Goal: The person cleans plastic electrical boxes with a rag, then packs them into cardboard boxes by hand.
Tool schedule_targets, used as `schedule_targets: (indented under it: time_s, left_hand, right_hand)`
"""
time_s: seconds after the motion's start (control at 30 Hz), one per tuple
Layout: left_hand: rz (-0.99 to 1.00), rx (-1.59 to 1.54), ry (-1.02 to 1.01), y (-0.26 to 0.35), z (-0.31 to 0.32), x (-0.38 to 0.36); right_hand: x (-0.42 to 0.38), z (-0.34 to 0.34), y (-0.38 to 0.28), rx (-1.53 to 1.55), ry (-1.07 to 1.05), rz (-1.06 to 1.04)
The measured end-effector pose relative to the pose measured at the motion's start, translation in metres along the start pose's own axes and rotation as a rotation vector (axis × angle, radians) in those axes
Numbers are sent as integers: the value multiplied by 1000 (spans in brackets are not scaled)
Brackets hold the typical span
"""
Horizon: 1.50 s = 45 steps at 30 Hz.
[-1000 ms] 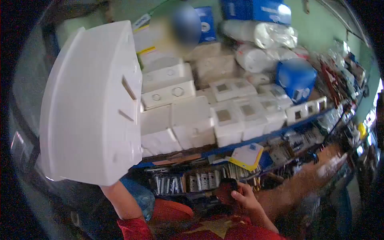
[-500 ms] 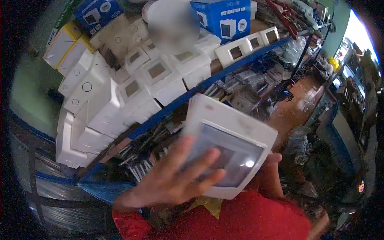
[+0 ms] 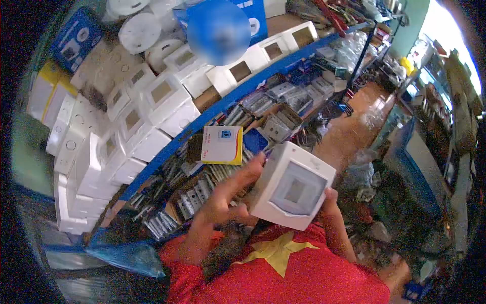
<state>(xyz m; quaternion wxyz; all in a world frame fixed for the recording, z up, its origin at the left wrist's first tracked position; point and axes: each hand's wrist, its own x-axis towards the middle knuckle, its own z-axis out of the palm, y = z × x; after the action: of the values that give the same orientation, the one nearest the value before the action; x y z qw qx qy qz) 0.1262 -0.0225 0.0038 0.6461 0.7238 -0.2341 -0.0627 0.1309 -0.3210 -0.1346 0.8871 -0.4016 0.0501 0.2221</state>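
Note:
A white plastic distribution box [image 3: 262, 200] with a tinted see-through window is held in front of my chest, its window side facing up towards me. My right hand [image 3: 331, 205] grips the box at its right edge, thumb on the rim and the other fingers hidden underneath. At the box's left side is my left hand [image 3: 223, 195], its index finger stretched out and apart from the thumb; whether it touches the box is hard to tell. Both arms reach in from a red shirt with a yellow star [image 3: 279, 252].
Similar white boxes [image 3: 174, 114] are stacked on a blue-edged shelf [image 3: 202, 115] to the left. Below it lie a yellow-and-white carton [image 3: 221, 144] and packaged electrical parts [image 3: 195, 198]. A blue carton [image 3: 76, 43] stands far left. Cluttered goods line the aisle floor [image 3: 354, 129].
The box has moved lower and farther from the camera. My left hand has come off its window to the left side. The view has shifted, showing the yellow-and-white carton.

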Motion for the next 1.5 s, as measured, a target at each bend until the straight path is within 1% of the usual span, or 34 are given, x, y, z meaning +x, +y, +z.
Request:
schedule_targets:
  time_s: [0.03, 0.07, 0.1, 0.13, 0.17, 0.2, 0.23, 0.27, 0.3, 0.37, 0.43, 0.47, 0.5, 0.53, 0.57, 0.63, 0.67, 0.7, 0.73, 0.77, 0.8, 0.87, 0.9, 0.97, 1.03, 1.07, 1.17, 1.2, 1.23, 1.3, 1.4, 1.5]
  left_hand:
    - [-29, -135, 203, -30, -3, 2]
    - [-118, -268, 476, -62, -6, 6]
    - [-297, -334, 707, -104, -16, -1]
    - [-474, -409, 936, -148, -28, -11]
    - [-581, -456, 1055, -183, -39, -20]
    - [-692, -502, 1165, -217, -52, -31]
    - [-738, -467, 1191, -265, -73, -43]
    - [-783, -429, 1213, -314, -97, -53]
    - [-818, -402, 1213, -326, -110, -57]
    - [-879, -361, 1191, -335, -134, -58]
    - [-858, -302, 1178, -321, -138, -52]
    - [-813, -257, 1188, -312, -135, -51]
    - [-770, -212, 1195, -300, -132, -50]
    - [-798, -160, 1199, -299, -132, -51]
    - [-697, 1, 1175, -307, -133, -56]
    - [-496, 318, 1102, -338, -137, -76]
    - [-459, 908, 1072, -263, -107, -65]
    - [-531, 843, 976, -215, -95, -59]
    - [-601, 775, 878, -179, -86, -56]
    - [-670, 705, 777, -160, -82, -56]
    - [-575, 753, 745, -154, -78, -62]
    - [-560, 849, 633, -142, -72, -68]
    - [-554, 896, 577, -135, -68, -72]
    - [-581, 877, 467, -119, -54, -80]
    - [-597, 863, 357, -95, -40, -80]
    - [-725, 815, 209, -70, -38, -73]
    - [-510, 915, 223, -59, -25, -85]
    - [-365, 938, 302, -63, -23, -90]
    - [-336, 894, 352, -64, -22, -96]
    - [-282, 812, 452, -61, -20, -106]
    - [-81, 777, 581, -73, -24, -117]
    - [-40, 772, 648, -69, -23, -125]
  right_hand:
    - [8, -27, 7, -1, 30, 51]
    - [6, -25, -5, 13, -4, 33]
    - [1, -19, -21, 22, -35, 18]
    - [3, -21, -31, -36, 58, 11]
    - [-5, -16, -42, -63, 87, -80]
    - [-6, -18, -47, 1, 28, -106]
    - [-6, -22, -53, 72, -31, -135]
    - [0, -53, -49, 111, -123, -160]
    - [-3, -48, -58, 63, -81, -180]
    - [0, -74, -49, 102, -77, -158]
    - [-5, -71, -46, 116, 40, -266]
    - [-7, -67, -43, 125, 101, -322]
    - [-9, -61, -33, 152, 65, -343]
    - [-10, -52, -20, 180, 30, -361]
    - [-11, -47, -11, 210, -4, -377]
    - [-15, -48, -8, 77, 164, -355]
    - [-16, -48, -10, 10, 246, -346]
    - [-15, -33, -15, 38, 196, -373]
    - [-14, -17, -20, 68, 145, -399]
    - [-13, -2, -25, 98, 93, -423]
    - [-12, 8, -28, 85, 127, -440]
    - [1, 6, -31, 123, 165, -426]
    - [6, 11, -32, 101, 151, -427]
    - [15, 21, -32, 61, 124, -424]
    - [33, 18, -28, -49, 30, -322]
    - [38, 27, -29, -108, -9, -276]
    - [48, 73, -28, -287, -130, -137]
    - [52, 82, -29, -456, -117, -239]
    - [62, 79, -27, -765, -125, -311]
    - [67, 97, -20, -801, -283, -479]
    - [73, 95, -21, -748, -325, -477]
    - [62, 108, -40, -733, -391, -388]
